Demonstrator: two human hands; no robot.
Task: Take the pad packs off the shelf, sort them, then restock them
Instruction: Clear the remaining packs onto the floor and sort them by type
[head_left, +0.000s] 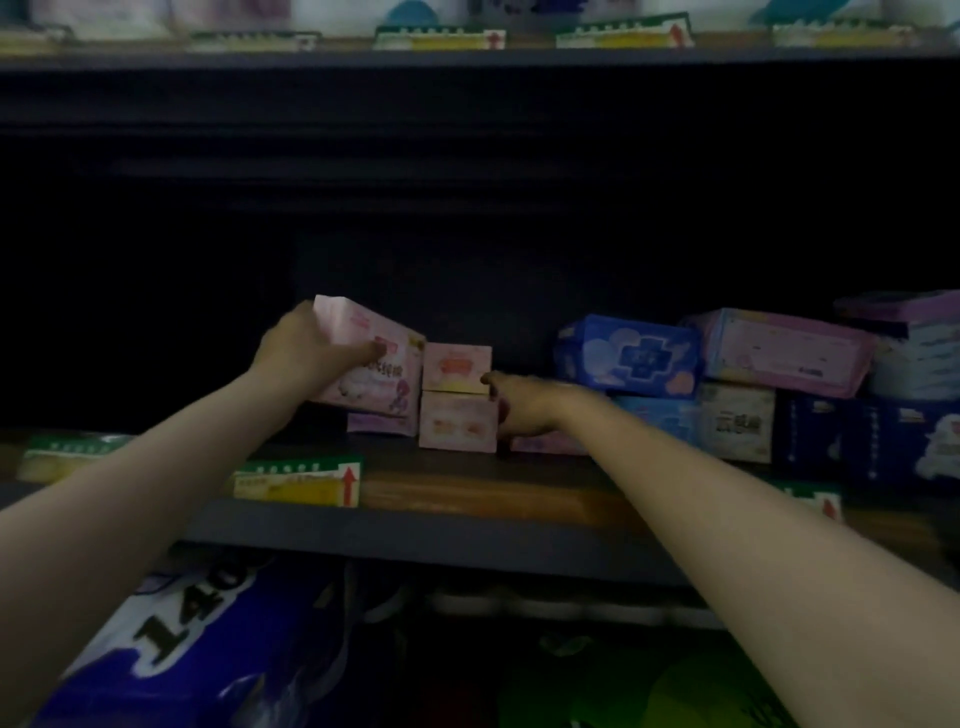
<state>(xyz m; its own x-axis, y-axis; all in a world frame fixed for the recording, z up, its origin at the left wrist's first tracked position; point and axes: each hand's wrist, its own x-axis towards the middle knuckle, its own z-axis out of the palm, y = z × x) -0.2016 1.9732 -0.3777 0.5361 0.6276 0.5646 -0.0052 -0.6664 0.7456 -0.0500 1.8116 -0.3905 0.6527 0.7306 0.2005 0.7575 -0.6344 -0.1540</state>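
While the left hand (306, 348) grips a tilted pink pack (376, 358) at centre frame, apparently lifting it for sorting, the right hand (519, 410) clasps the side of two stacked pale pink packs (457, 397), though dim light obscures its fingers. Blue packs (628, 356) crowd the shelf (493, 493) at right.

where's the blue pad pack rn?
Head view, right of centre on the shelf: the blue pad pack lies on top of a lighter blue pack, between the right hand and a tilted pink pack.
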